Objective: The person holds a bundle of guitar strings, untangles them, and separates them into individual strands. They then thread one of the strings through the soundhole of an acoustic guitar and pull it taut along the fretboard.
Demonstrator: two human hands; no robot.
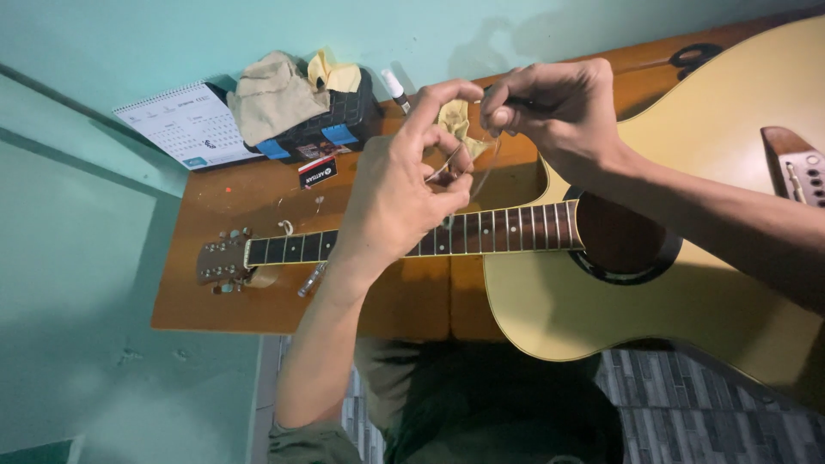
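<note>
A thin coiled guitar string [468,167] is hanging in the air just above the neck of the pale yellow acoustic guitar [687,283], with the left hand [404,193] pinching one part between thumb and forefinger and the right hand [550,107] closing its fingertips tightly on another. The guitar is lying across a brown wooden table [223,301], body to the right. Far left, a white spiral calendar [185,125] is leaning beside a black box [331,125] carrying blue labels, draped with beige and yellow cloths [275,94], a small black tag [317,172] lying just near it.

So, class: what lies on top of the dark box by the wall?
On the dark box lie a crumpled beige cloth and a yellow cloth. They cover its top, so anything inside stays hidden.
</note>
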